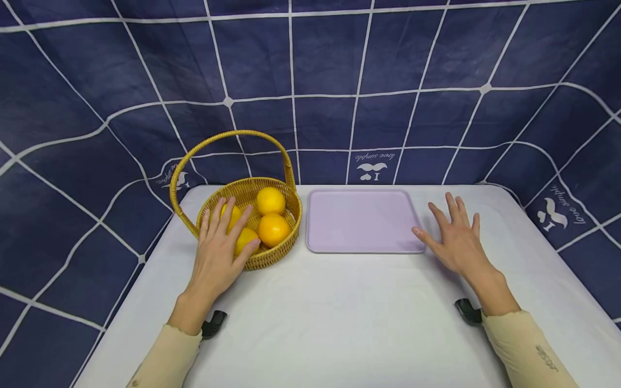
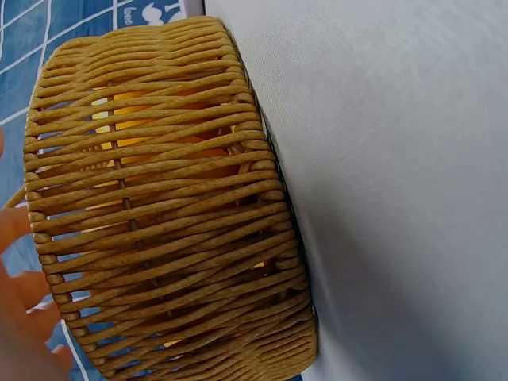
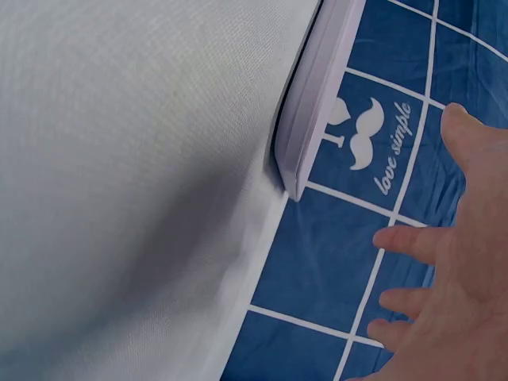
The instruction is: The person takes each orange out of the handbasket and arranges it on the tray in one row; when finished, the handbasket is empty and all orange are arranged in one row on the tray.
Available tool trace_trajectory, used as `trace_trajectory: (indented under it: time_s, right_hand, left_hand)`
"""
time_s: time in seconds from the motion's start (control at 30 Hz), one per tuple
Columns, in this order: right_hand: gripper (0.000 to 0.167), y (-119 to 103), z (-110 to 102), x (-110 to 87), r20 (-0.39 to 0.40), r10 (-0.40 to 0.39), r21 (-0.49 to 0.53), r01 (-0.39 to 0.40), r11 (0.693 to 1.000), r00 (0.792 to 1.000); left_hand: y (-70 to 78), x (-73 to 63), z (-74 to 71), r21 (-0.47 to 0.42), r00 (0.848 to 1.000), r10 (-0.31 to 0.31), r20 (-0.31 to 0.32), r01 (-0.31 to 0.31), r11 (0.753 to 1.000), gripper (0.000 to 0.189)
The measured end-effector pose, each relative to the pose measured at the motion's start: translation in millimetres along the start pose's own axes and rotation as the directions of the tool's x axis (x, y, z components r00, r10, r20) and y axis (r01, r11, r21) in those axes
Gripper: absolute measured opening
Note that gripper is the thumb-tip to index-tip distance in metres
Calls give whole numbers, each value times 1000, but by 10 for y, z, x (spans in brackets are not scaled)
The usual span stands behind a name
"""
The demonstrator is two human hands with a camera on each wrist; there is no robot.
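Observation:
A yellow-brown woven basket (image 1: 264, 262) with a tall arched handle stands at the left of the table, several orange fruits (image 1: 274, 230) inside it. Over its near left side my left hand (image 1: 219, 258) is spread, fingers straight, covering part of the fruit from the head camera. The left wrist view shows the woven basket wall (image 2: 159, 206) close up, with that hand's fingers (image 2: 28, 290) at its rim. My right hand (image 1: 456, 242) hovers with fingers spread and holds nothing. Its thumb reaches the right edge of a flat lilac tray (image 1: 361, 221) in the head view.
White cloth covers the table (image 1: 339, 312). Behind it and at both sides hangs a dark blue curtain (image 1: 325, 124) with white grid lines. The tray lies just right of the basket, near the back edge. Black wrist mounts (image 1: 468, 311) sit under both forearms.

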State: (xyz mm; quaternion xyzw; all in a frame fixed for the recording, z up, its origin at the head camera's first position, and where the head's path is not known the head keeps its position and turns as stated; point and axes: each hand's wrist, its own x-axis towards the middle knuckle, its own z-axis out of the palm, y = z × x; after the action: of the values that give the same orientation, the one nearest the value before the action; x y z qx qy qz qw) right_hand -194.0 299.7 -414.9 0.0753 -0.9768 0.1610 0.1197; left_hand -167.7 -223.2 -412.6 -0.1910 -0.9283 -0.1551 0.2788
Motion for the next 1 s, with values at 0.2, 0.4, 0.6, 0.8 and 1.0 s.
trace_trajectory:
  time_s: [0.2, 0.4, 0.6, 0.8, 1.0]
  right_hand:
    - [85, -2, 7, -14, 0, 2, 1, -2, 1000, 1000]
    - [86, -14, 8, -27, 7, -3, 9, 2, 1000, 1000]
    - [86, -18, 18, -22, 6, -6, 13, 6, 1000, 1000]
    - [87, -29, 56, -9, 15, -7, 20, 7, 1000, 1000]
    - [86, -15, 53, -13, 10, 0, 12, 0, 1000, 1000]
  left_hand:
    - [39, 9, -39, -24, 998, 20, -59, -21, 999, 70]
    - [75, 58, -119, -75, 967, 64, -245, -84, 994, 70]
    - [130, 109, -230, -125, 822, 13, -569, -103, 987, 66]
    - [138, 145, -296, -190, 682, -110, -723, -44, 981, 65]
    - [136, 140, -354, -301, 662, -231, -713, 8, 954, 70]
